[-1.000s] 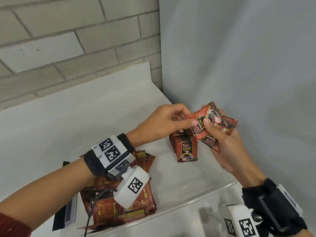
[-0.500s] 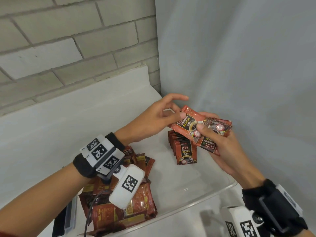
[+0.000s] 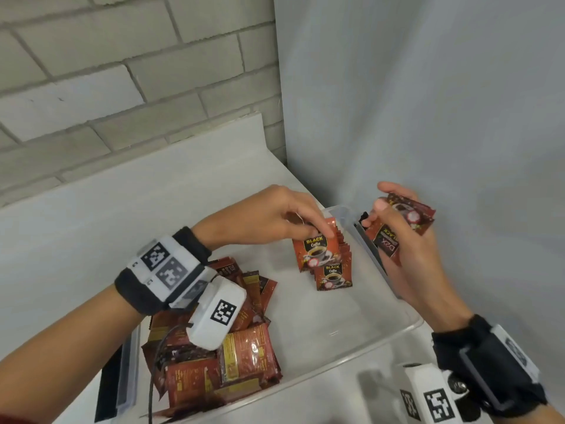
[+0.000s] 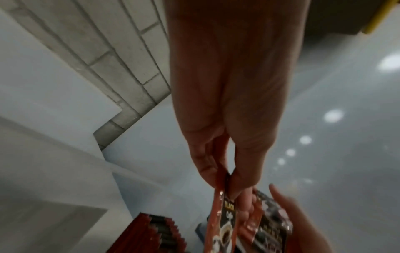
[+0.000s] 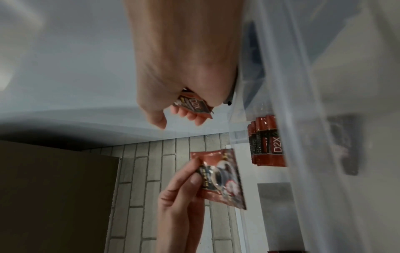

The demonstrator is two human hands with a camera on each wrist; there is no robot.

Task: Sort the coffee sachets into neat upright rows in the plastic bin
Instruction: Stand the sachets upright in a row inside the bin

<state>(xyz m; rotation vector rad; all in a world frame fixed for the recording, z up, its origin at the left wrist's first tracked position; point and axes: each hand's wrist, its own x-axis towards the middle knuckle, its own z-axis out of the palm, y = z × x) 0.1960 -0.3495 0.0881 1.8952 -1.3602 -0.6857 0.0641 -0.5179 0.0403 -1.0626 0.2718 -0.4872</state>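
Head view shows your left hand [image 3: 269,215] pinching one red coffee sachet with a black label [image 3: 316,250] by its top edge, upright, just beside the near end of the upright row of red sachets [image 3: 334,275] in the clear plastic bin [image 3: 351,359]. Your right hand [image 3: 406,249] is above the bin's right wall and grips a few more red sachets [image 3: 397,221] in curled fingers. At the bin's left end lies a loose pile of red sachets [image 3: 220,362].
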